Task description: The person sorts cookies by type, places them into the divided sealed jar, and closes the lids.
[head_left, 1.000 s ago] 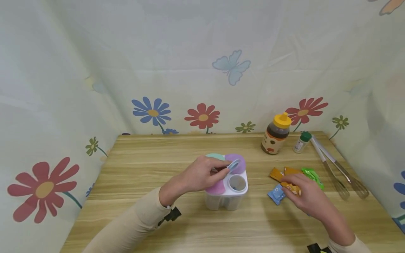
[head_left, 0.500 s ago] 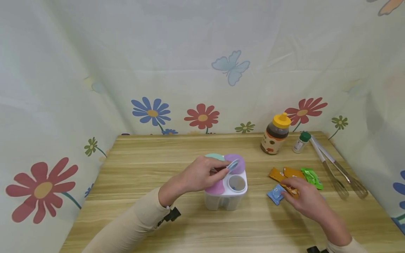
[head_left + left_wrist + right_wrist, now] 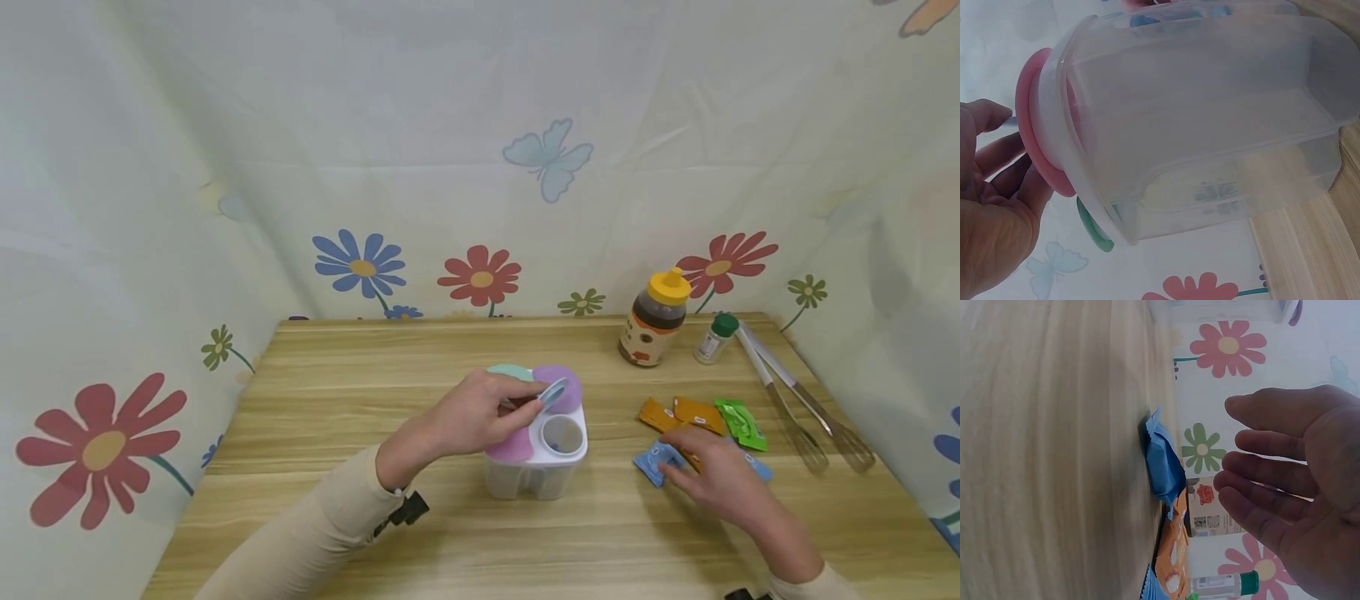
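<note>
The left hand (image 3: 480,412) pinches a small blue flip lid (image 3: 554,392) atop the four-compartment seasoning container (image 3: 536,467) mid-table; the right hand (image 3: 716,471), fingers relaxed, hovers over a blue sachet (image 3: 651,460).

Wooden table (image 3: 360,392) with container (image 3: 536,467), packets (image 3: 701,414), honey bottle (image 3: 654,318), spice jar (image 3: 715,337), whisk (image 3: 810,396), tongs (image 3: 776,396).

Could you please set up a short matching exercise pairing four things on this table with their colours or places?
Things:
1. honey jar
2. whisk
3. open compartment
4. packet nearest the right hand

Descriptions:
a. blue
b. yellow cap
c. lid held up by the left hand
d. lies at the table's right edge

Pairs: 1-b, 2-d, 3-c, 4-a
</note>
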The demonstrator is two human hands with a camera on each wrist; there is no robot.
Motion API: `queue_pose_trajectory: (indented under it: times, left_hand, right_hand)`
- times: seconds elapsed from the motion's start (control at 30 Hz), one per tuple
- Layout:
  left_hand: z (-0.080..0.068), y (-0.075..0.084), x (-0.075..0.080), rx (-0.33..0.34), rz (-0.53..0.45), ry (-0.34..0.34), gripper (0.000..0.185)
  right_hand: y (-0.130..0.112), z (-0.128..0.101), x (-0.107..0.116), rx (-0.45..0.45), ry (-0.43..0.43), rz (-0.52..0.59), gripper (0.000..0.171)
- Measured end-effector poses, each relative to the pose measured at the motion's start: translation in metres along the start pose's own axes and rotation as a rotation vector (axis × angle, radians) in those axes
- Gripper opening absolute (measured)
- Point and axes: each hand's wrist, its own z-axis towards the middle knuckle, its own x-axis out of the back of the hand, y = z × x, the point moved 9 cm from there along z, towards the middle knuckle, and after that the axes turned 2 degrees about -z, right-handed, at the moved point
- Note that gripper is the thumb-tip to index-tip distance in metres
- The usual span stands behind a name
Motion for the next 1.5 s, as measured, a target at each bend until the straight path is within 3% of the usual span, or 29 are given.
queue_pose_trajectory:
  times: [0.63,1.07,1.5]
  left_hand:
    - [0.000,0.000,0.000,-0.004,-0.005,0.006,0.024]
    - [0.000,0.000,0.000,0.002,-0.004,0.000,0.023]
    - [0.000,-0.002,-0.002,-0.007,-0.013,0.002,0.024]
  right_hand:
    - [0.003,0.002,-0.015,-0.029,-0.061,-0.084,0.036]
    - [0.003,0.001,-0.027,-0.101,-0.182,-0.083,0.037]
    - [0.001,0.004,-0.037,-0.076,-0.150,-0.156,0.034]
